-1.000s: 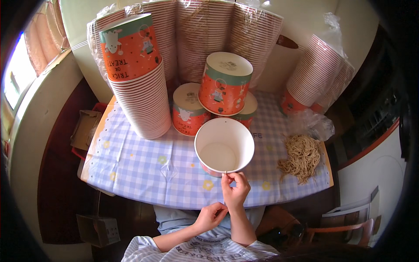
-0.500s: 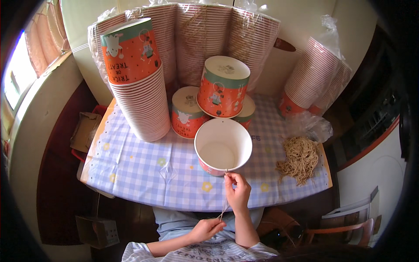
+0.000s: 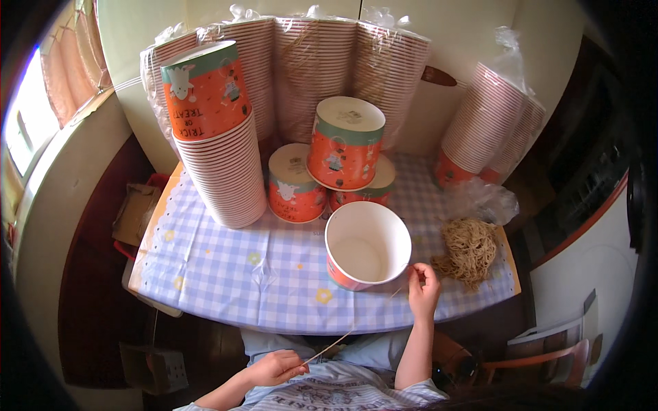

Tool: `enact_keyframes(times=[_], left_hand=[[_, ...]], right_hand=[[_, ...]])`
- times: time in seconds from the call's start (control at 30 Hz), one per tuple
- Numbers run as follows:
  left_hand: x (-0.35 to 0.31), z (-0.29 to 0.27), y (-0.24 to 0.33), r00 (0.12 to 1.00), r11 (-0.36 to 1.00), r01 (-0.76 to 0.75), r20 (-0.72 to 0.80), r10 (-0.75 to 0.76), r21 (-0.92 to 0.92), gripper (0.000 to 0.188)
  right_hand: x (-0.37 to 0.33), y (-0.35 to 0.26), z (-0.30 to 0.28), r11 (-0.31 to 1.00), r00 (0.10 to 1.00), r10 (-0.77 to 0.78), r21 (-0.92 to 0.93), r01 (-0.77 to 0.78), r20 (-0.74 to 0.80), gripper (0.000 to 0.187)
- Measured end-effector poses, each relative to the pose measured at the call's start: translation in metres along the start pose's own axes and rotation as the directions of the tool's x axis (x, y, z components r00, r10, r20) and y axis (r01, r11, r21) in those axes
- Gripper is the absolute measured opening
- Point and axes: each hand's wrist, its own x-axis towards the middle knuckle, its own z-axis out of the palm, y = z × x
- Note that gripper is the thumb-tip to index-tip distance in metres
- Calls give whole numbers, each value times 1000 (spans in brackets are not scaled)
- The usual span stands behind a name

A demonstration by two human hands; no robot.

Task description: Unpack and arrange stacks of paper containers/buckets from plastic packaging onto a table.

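A white-lined paper bucket [image 3: 370,243] with an orange and green outside stands upright, mouth up, near the table's front edge. Just off its right rim, my right hand [image 3: 423,293] is closed in a pinch on one end of a thin beige string. Low over my lap, my left hand [image 3: 277,368] is closed on the other part of the string [image 3: 330,348], which slants up between both hands. Whether the string passes through the bucket's rim I cannot tell. A tangled heap of beige strings [image 3: 469,250] lies right of my right hand.
Several upside-down orange buckets [image 3: 346,140] are piled behind the open one. A tall nested stack of buckets [image 3: 223,171] stands at left. Plastic-wrapped stacks [image 3: 315,75] line the wall, with more wrapped stacks [image 3: 483,123] at right. A checked cloth [image 3: 226,274] covers the table.
My hands have moved apart: the left down and left, the right out to the right. The string is stretched longer between them. The open bucket has shifted right and nearer.
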Motion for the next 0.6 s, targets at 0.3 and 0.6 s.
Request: enact_keyframes(times=[0.3,0.6], left_hand=[[16,-8,31,957,790,-265,47,288,552,14],[25,-8,38,941,785,-202,-106,321,585,11]], right_hand=[[22,9,-21,886,961,270,376,-271,56,9],[40,10,-43,343,844,335,780,-524,419,20]])
